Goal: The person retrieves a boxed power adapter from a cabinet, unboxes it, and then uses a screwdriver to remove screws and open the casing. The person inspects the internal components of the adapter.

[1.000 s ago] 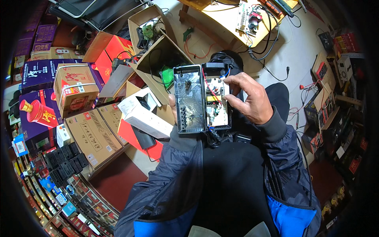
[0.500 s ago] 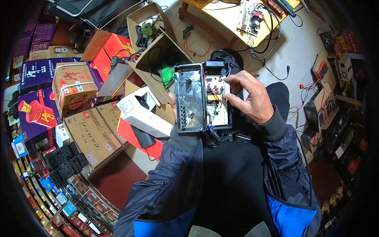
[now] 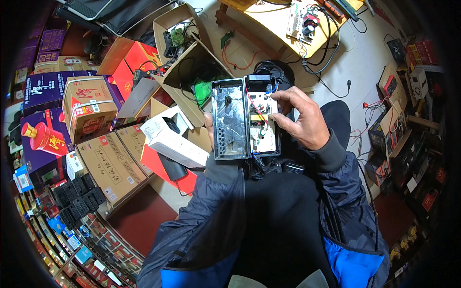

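An opened black plastic electronics case is held over my lap, its hollow half on the left. The right half contains a pale circuit board with a yellow-wrapped transformer, other components and thin red and blue wires. My left hand grips the left half from its outer side; most of its fingers are hidden behind the case. At the right edge, my right hand has bent fingers, with thumb and index tips against the case beside the board. Whether those tips also press on the board I cannot tell.
Left of the case stand an open white box, an open cardboard box with a green item, and stacked cartons. A wooden table bearing another circuit board is ahead. Cables and black equipment line the right side.
The view has shifted very slightly. Both hands keep their places on the case, and the right fingers have hardly moved.
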Available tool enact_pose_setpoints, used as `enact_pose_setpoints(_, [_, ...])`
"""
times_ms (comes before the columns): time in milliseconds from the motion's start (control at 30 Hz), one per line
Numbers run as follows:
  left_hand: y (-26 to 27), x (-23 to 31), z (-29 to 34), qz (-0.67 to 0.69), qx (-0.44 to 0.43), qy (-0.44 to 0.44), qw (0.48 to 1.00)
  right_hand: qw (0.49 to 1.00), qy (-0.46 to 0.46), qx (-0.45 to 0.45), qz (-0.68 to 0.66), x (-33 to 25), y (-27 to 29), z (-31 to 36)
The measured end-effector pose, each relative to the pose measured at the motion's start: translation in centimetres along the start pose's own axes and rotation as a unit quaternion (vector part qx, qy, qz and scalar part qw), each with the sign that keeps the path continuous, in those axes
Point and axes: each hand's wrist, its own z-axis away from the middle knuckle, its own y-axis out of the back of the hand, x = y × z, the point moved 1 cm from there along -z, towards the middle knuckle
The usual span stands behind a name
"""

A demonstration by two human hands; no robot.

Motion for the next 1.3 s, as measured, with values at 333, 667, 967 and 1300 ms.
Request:
enact_pose_setpoints(333, [0.1,0.1,0.2,0.042,-0.003,0.021,0.999,1.000,0.002,0.002,0.004,0.1,0.0,0.3])
enact_pose_setpoints(667, [-0.2,0.2,0.1,-0.001,0.021,0.019,1.000,1.000,-0.008,0.006,0.002,0.4,-0.1,0.3])
enact_pose_setpoints(967, [-1.9,0.7,0.1,0.029,-0.012,0.045,0.998,1.000,-0.020,0.005,0.013,0.9,-0.1,0.4])
enact_pose_setpoints(1300, [-4.2,1.1,0.9,-0.007,-0.028,0.066,0.997,0.999,-0.035,0.015,-0.020,1.1,-0.1,0.7])
